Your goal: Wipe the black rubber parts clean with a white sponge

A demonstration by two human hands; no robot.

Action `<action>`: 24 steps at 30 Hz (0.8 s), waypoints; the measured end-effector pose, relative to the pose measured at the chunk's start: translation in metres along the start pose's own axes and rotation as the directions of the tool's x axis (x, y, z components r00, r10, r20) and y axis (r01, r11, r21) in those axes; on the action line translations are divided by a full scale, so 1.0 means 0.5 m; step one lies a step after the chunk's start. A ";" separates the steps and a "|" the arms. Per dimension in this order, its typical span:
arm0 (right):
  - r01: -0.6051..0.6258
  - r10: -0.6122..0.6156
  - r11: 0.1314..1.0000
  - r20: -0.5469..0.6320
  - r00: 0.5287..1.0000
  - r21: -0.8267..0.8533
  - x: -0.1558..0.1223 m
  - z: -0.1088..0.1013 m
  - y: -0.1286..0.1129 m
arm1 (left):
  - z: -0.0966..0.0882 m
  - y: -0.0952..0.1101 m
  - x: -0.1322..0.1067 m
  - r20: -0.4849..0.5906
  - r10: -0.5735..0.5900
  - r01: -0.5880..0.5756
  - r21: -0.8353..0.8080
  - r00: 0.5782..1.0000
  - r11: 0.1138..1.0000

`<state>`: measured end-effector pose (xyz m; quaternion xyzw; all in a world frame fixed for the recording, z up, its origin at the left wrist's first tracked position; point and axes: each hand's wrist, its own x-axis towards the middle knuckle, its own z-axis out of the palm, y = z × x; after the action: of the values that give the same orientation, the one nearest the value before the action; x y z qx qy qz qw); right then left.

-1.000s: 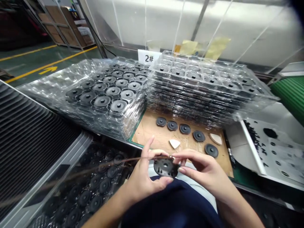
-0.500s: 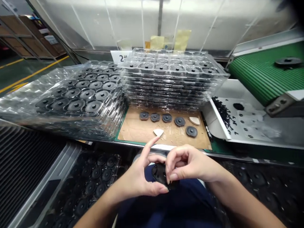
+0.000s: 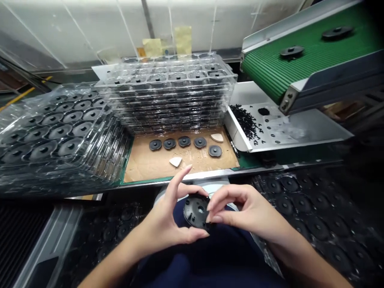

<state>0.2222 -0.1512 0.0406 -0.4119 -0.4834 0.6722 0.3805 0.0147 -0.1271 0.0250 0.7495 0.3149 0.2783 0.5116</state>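
My left hand holds a black round plastic part between thumb and fingers, its index finger stretched up. The part's visible face carries small pegs and a hole. At its right edge my right hand is closed in a pinch, fingertips against the part; whatever lies between them is hidden. Beyond the hands, several dark round parts with centre knobs lie in a row on a brown cardboard sheet. Two pale wedge-shaped pieces, a nearer one and a farther one, rest on the same sheet.
Stacked clear trays of round parts stand behind the cardboard, with another tray stack at left. On the right, a white bin holds small black pieces. A green conveyor above it carries two dark parts.
The view has swung right, showing more of the conveyor and a second part on it. The held part is tilted so its pegged face shows; both hands keep their places around it.
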 end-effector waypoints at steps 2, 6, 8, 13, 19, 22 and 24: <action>0.011 -0.013 0.998 -0.028 1.000 -0.066 -0.005 -0.004 -0.005 | -0.001 0.007 0.007 0.014 0.015 -0.016 0.094 1.000 0.995; 0.005 -0.011 0.986 -0.034 0.999 -0.165 -0.007 -0.006 -0.007 | -0.006 0.011 0.014 0.023 0.012 -0.018 0.243 1.000 0.970; -0.009 0.002 0.981 -0.037 0.999 -0.193 -0.004 -0.006 -0.001 | -0.007 0.006 0.015 0.019 0.018 -0.023 0.284 1.000 0.959; -0.113 0.112 0.992 -0.019 0.993 -0.048 0.014 -0.010 0.022 | -0.004 -0.022 0.019 0.006 -0.010 0.008 0.292 1.000 0.956; -0.153 0.151 0.986 -0.043 0.988 -0.062 0.041 -0.019 0.026 | -0.006 -0.050 0.032 -0.050 0.046 -0.030 0.281 0.998 0.959; -0.163 0.163 0.986 -0.003 0.987 -0.032 0.056 -0.022 0.032 | -0.008 -0.062 0.036 -0.048 0.020 -0.008 0.242 0.999 0.970; -0.176 0.176 0.984 -0.006 0.984 0.032 0.064 -0.025 0.042 | -0.009 -0.068 0.038 -0.057 -0.002 0.013 0.197 0.998 0.980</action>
<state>0.2196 -0.1230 0.0121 -0.4499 -0.4329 0.7090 0.3280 0.0174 -0.1005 -0.0036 0.7873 0.3580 0.2647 0.4266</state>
